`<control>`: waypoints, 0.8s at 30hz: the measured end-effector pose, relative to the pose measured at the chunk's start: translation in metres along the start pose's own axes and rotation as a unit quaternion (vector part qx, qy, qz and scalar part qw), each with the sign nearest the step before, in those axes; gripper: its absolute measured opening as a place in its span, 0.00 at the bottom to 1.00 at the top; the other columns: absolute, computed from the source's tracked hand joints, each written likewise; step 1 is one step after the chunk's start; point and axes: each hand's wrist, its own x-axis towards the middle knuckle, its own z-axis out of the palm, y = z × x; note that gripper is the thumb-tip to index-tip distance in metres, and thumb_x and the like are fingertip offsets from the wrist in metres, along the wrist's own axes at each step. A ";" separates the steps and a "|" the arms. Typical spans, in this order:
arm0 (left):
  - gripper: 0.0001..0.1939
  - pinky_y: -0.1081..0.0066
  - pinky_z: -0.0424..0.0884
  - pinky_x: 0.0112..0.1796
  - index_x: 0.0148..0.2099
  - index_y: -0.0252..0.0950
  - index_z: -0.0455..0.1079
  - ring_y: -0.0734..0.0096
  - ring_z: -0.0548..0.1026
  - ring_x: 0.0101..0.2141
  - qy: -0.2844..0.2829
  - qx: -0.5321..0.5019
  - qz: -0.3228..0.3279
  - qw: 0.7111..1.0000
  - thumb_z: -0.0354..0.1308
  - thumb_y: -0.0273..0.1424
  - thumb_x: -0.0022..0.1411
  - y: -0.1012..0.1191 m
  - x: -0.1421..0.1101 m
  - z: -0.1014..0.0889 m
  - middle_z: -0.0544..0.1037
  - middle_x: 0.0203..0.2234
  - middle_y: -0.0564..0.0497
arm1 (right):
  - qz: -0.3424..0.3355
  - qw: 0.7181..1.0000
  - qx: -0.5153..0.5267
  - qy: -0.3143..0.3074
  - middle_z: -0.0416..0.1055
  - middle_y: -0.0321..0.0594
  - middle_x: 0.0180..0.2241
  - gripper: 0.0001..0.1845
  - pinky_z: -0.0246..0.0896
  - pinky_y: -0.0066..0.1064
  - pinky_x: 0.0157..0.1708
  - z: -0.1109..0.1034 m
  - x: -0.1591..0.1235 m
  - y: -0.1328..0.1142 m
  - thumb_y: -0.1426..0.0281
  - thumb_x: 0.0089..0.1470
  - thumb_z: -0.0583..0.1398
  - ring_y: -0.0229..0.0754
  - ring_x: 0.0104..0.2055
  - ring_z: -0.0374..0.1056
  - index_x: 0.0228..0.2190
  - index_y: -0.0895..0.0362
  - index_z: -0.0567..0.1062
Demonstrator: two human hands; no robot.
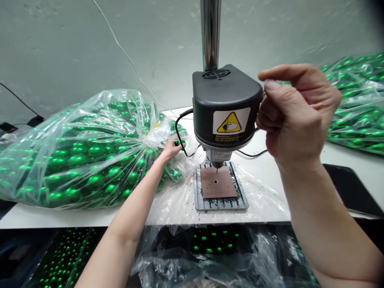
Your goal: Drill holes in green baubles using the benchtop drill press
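In the head view, my left hand (172, 149) reaches into the gathered mouth of a clear plastic bag (103, 97) full of shiny green balls. Its fingers are closed around a green ball (181, 143), partly hidden. My right hand (295, 110) is up against the right side of a black drill press head (226, 90), fingers curled and thumb near the index finger; whatever is inside the grip is hidden. The thin drill bit (217, 171) points down over a brown square plate (220, 192) with a small hole, lying on the grooved grey base (222, 204).
Dark green shavings lie around the base. A second bag of green balls (360, 120) stands at the right, near a flat black object (354, 190). A black cable (177, 128) loops beside the drill head. Below the table edge hangs clear plastic (240, 268) with green balls.
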 end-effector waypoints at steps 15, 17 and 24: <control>0.31 0.68 0.78 0.37 0.50 0.38 0.65 0.69 0.81 0.32 -0.054 -0.351 -0.184 0.917 0.77 0.30 0.46 0.030 -0.147 0.008 0.80 0.37 0.51 | 0.009 0.999 -0.006 0.032 0.52 0.27 0.11 0.10 0.27 0.29 0.09 0.003 0.004 0.002 0.66 0.37 0.74 0.29 0.12 0.42 0.25 0.53 0.80; 0.30 0.69 0.77 0.35 0.50 0.39 0.66 0.67 0.81 0.33 -0.070 -0.382 -0.205 0.899 0.77 0.36 0.49 0.027 -0.151 0.018 0.80 0.38 0.49 | 0.016 0.999 -0.019 0.028 0.51 0.27 0.12 0.09 0.29 0.29 0.09 0.003 0.004 0.001 0.65 0.40 0.72 0.30 0.13 0.40 0.25 0.52 0.79; 0.19 0.61 0.78 0.46 0.49 0.40 0.69 0.61 0.81 0.45 -0.064 -0.445 -0.243 0.860 0.69 0.39 0.60 0.024 -0.156 0.050 0.80 0.44 0.47 | 0.023 0.995 -0.092 0.006 0.50 0.28 0.14 0.05 0.36 0.31 0.13 0.000 0.001 0.000 0.64 0.51 0.66 0.34 0.16 0.41 0.29 0.48 0.76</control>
